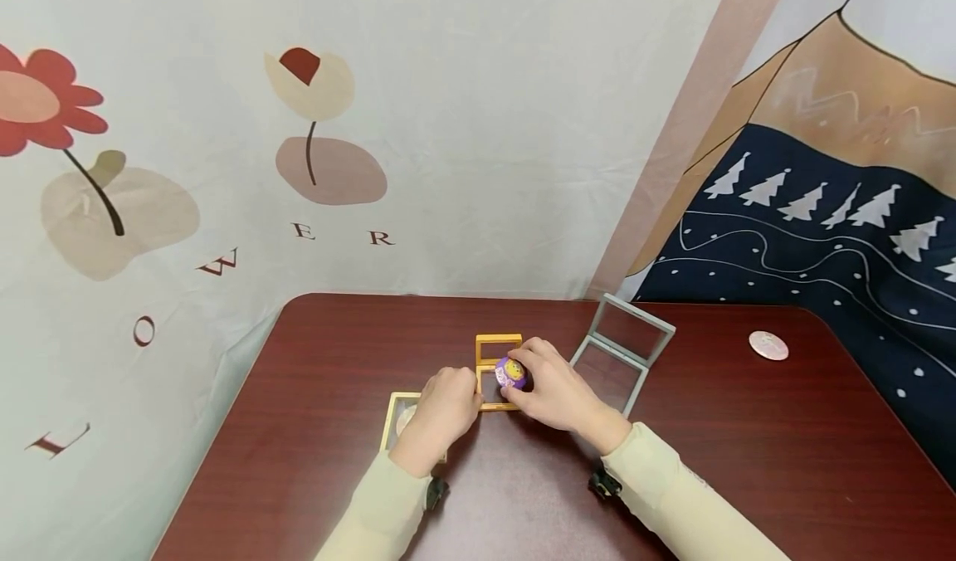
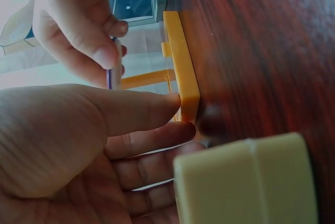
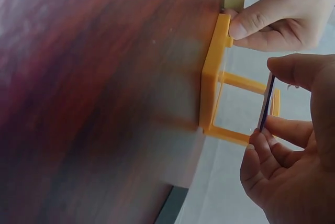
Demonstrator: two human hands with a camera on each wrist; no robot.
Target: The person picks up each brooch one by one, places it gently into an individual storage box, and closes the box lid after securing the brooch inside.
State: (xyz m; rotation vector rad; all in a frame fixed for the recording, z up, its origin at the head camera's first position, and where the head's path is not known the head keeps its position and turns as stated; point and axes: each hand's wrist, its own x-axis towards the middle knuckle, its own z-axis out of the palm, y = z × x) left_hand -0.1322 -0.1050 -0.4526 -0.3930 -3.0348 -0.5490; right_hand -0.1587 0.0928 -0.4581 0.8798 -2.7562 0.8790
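Between the thumb and fingers of my right hand (image 1: 560, 395) is a thin round badge (image 1: 512, 372), purple-edged with a yellow cartoon figure. In the right wrist view the badge (image 3: 266, 102) is tilted on edge, pinched at its rim above an orange hinged display frame (image 3: 212, 77). That frame (image 1: 499, 338) stands unfolded on the table, its second half raised at the back and a clear film in the lower half. My left hand (image 1: 446, 407) pinches the lower half's left side, thumb and index finger at its corner in the left wrist view.
A pale yellow frame (image 1: 388, 422) with a whitish round piece (image 1: 404, 418) lies partly under my left forearm. Behind my right hand stands a larger grey-green hinged frame (image 1: 640, 313), opened out. A pinkish-white disc (image 1: 768, 345) lies at the table's far right.
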